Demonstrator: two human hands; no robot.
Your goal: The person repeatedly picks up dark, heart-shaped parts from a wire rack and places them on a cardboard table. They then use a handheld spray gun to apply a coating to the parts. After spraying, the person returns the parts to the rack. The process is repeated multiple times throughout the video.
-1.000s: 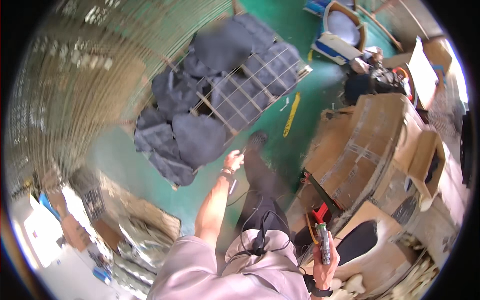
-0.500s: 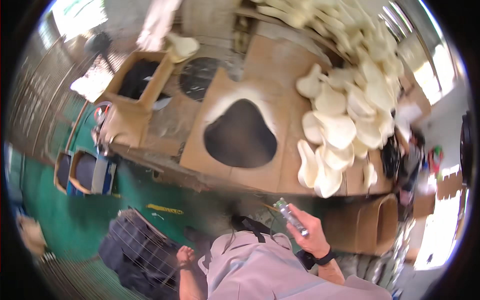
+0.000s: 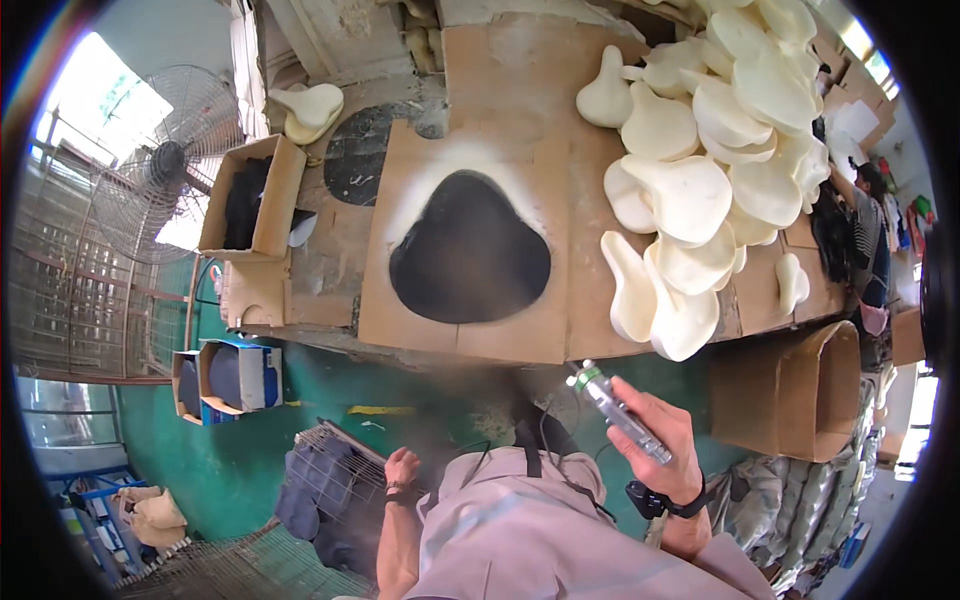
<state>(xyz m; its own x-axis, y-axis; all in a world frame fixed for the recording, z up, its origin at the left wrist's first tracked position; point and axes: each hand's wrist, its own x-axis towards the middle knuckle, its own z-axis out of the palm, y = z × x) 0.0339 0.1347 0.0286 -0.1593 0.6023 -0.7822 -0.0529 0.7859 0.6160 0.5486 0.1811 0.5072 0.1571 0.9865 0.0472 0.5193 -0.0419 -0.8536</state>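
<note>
My right hand point(image 3: 665, 450) is wrapped round a silver spray gun point(image 3: 625, 412) with a green ring near its front end. The gun is held just off the table's front edge, pointing up and left. A dark, rounded triangular sheet point(image 3: 470, 250) lies flat on a piece of cardboard point(image 3: 410, 320), with a white sprayed patch round its top. My left hand point(image 3: 402, 467) hangs low by my side near a wire rack, fingers curled in, with nothing visible in them. Many cream foam saddle pads point(image 3: 680, 195) are heaped on the table to the right.
An open cardboard box point(image 3: 285, 205) with dark pieces stands at the table's left. Lower left are a wire rack holding dark sheets point(image 3: 310, 480) and small boxes point(image 3: 240, 375). A large carton point(image 3: 780, 390) stands at right. A fan point(image 3: 168, 165) and another person point(image 3: 872, 230) are farther off.
The whole view has shifted and turned, and is sharper now. My right hand still grips the spray gun, slightly farther right in the picture. The dark sheet lies as before.
</note>
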